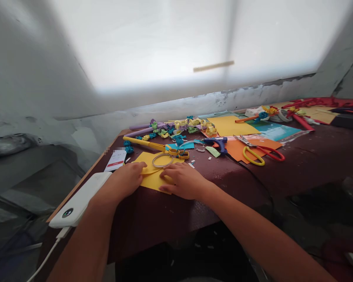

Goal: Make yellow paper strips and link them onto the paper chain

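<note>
The yellow paper is found flat on the table between the person's two hands, a pale ring lying on its far part. The left hand rests at the paper's left edge with fingers bent; whether they pinch or merely press cannot be told. The right hand lies on its right side, fingers spread and gripping nothing. A raised edge crosses the paper; fold or second layer, unclear. Made up, as far as visible: a yellow tube, a purple tube, a heap of looped and crumpled paper pieces and, just beside the ring, yellow loops. Judged unfinished: the paper under the hands, which shows no finished shape. A further yellow sheet and orange paper lie flat, apparently awaiting use. Scissors and glue gun lie in neither hand.
</note>
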Motion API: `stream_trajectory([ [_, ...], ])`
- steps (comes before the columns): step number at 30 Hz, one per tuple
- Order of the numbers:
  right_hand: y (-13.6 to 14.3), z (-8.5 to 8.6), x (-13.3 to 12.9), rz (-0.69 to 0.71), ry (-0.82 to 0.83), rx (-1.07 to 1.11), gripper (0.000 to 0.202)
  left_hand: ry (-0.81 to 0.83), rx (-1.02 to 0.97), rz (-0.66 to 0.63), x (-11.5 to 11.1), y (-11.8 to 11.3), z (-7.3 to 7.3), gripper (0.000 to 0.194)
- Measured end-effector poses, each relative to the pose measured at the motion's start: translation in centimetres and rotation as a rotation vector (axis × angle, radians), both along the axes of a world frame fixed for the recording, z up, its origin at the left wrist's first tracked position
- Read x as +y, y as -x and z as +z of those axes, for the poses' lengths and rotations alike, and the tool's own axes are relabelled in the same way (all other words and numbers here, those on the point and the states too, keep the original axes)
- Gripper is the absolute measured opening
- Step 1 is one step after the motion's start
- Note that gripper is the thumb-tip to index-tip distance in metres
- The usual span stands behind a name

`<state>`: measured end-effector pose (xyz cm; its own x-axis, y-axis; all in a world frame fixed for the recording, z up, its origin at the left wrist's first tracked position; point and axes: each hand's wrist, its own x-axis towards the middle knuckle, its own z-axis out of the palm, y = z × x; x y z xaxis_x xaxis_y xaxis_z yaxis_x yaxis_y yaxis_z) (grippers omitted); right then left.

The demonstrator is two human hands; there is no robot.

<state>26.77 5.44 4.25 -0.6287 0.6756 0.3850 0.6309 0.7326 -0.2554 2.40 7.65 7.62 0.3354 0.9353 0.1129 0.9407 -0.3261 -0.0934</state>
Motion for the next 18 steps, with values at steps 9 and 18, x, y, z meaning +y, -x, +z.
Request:
stream_trajectory([
  [9,0.0,1.0,0.5,-0.034,-0.077,-0.113,0.04,-0.197,0.082,-0.056,-5.7,2.6,-2.4,0.049],
  [18,-2.3,-0.9,-1.1,0.19,-0.224,-0.067,0.023,-0.434,-0.217,-0.526,-5.9,4.5,-5.6,0.03],
])
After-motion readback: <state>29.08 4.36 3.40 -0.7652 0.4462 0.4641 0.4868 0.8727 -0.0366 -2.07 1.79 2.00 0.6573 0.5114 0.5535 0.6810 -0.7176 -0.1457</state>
